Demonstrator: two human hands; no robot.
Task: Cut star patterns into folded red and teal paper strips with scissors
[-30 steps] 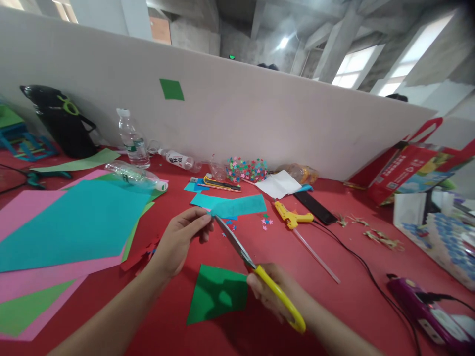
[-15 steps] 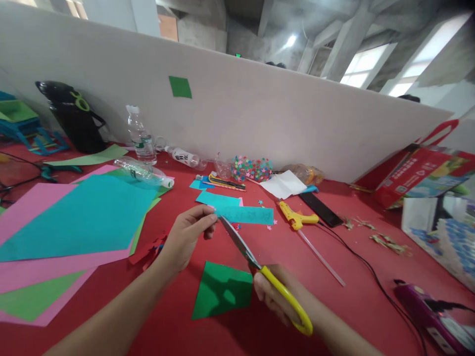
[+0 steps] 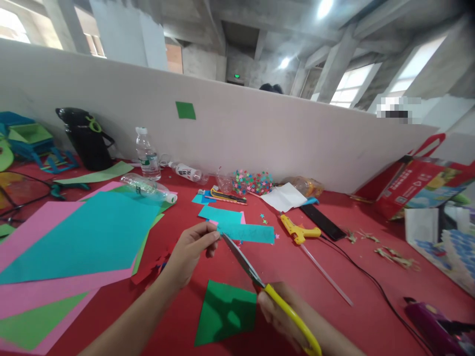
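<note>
My left hand (image 3: 195,249) pinches the left end of a narrow blue paper strip (image 3: 252,233), which stretches to the right above the red table. Faint marks show on the strip. My right hand (image 3: 278,311) grips yellow-handled scissors (image 3: 243,262), its fingers partly hidden behind the handle. The blades point up and left, their tips at the strip's lower edge close to my left fingertips. Below them a green paper square (image 3: 226,314) lies on the table, with the shadow of hands and scissors across it. Another blue paper piece (image 3: 220,214) lies just behind the strip.
Blue, pink and green sheets (image 3: 89,232) overlap at left. A yellow glue gun (image 3: 299,230) with its cord, a black phone-like slab (image 3: 322,221) and a white paper (image 3: 285,197) lie right. Bottles (image 3: 147,158), a cutter (image 3: 226,196) and star-filled plastic (image 3: 254,182) line the back, before a partition.
The whole scene sits lower in view as the camera has tilted up. My left hand still pinches the strip, and the scissors stay at its lower edge near my fingertips.
</note>
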